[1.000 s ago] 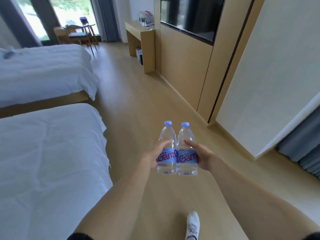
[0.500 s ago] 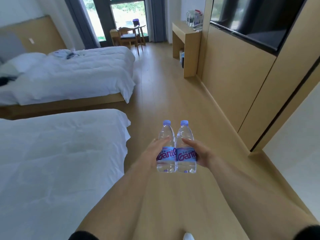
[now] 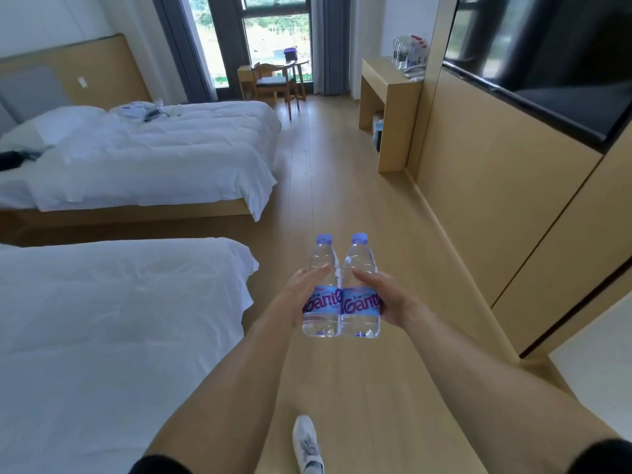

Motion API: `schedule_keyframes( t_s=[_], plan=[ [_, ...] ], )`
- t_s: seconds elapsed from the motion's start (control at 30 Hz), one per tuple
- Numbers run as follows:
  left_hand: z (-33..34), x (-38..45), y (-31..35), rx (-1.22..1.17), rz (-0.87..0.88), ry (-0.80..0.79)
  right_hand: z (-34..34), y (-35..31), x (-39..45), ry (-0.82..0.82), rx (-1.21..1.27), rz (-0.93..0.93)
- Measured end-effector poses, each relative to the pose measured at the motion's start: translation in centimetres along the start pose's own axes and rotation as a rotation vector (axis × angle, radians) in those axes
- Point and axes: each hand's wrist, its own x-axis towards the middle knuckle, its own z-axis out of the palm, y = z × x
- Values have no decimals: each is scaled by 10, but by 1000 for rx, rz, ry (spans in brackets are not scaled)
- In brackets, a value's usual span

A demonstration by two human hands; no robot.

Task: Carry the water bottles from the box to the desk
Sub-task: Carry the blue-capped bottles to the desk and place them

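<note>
Two water bottles [image 3: 341,295] upright, touching side by side, pressed between left hand [image 3: 301,292] and right hand [image 3: 393,297], fingers curled round them, above floor [image 3: 342,186]; worktop [image 3: 390,82] far right; bed [image 3: 119,319] near left.

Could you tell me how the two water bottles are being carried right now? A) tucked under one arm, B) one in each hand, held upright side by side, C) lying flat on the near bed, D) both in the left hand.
B: the left hand holds the left bottle and the right hand holds the right bottle, both upright and touching.
</note>
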Motion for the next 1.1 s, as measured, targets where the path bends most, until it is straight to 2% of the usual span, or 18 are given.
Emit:
schedule_keyframes(
  t_s=[0.17,0.43,0.83,1.1],
  plan=[
    [-8,91,39,-12,7,-28,-4,-44,81,34,-17,-17],
    [-37,222,139,43,9,-71,10,-128,217,113,-16,-43],
    [-53,380,233,105,11,-58,2,-209,377,46,7,-26],
    [-45,522,306,140,46,26,-26,-286,522,1,9,-8]
  ],
)
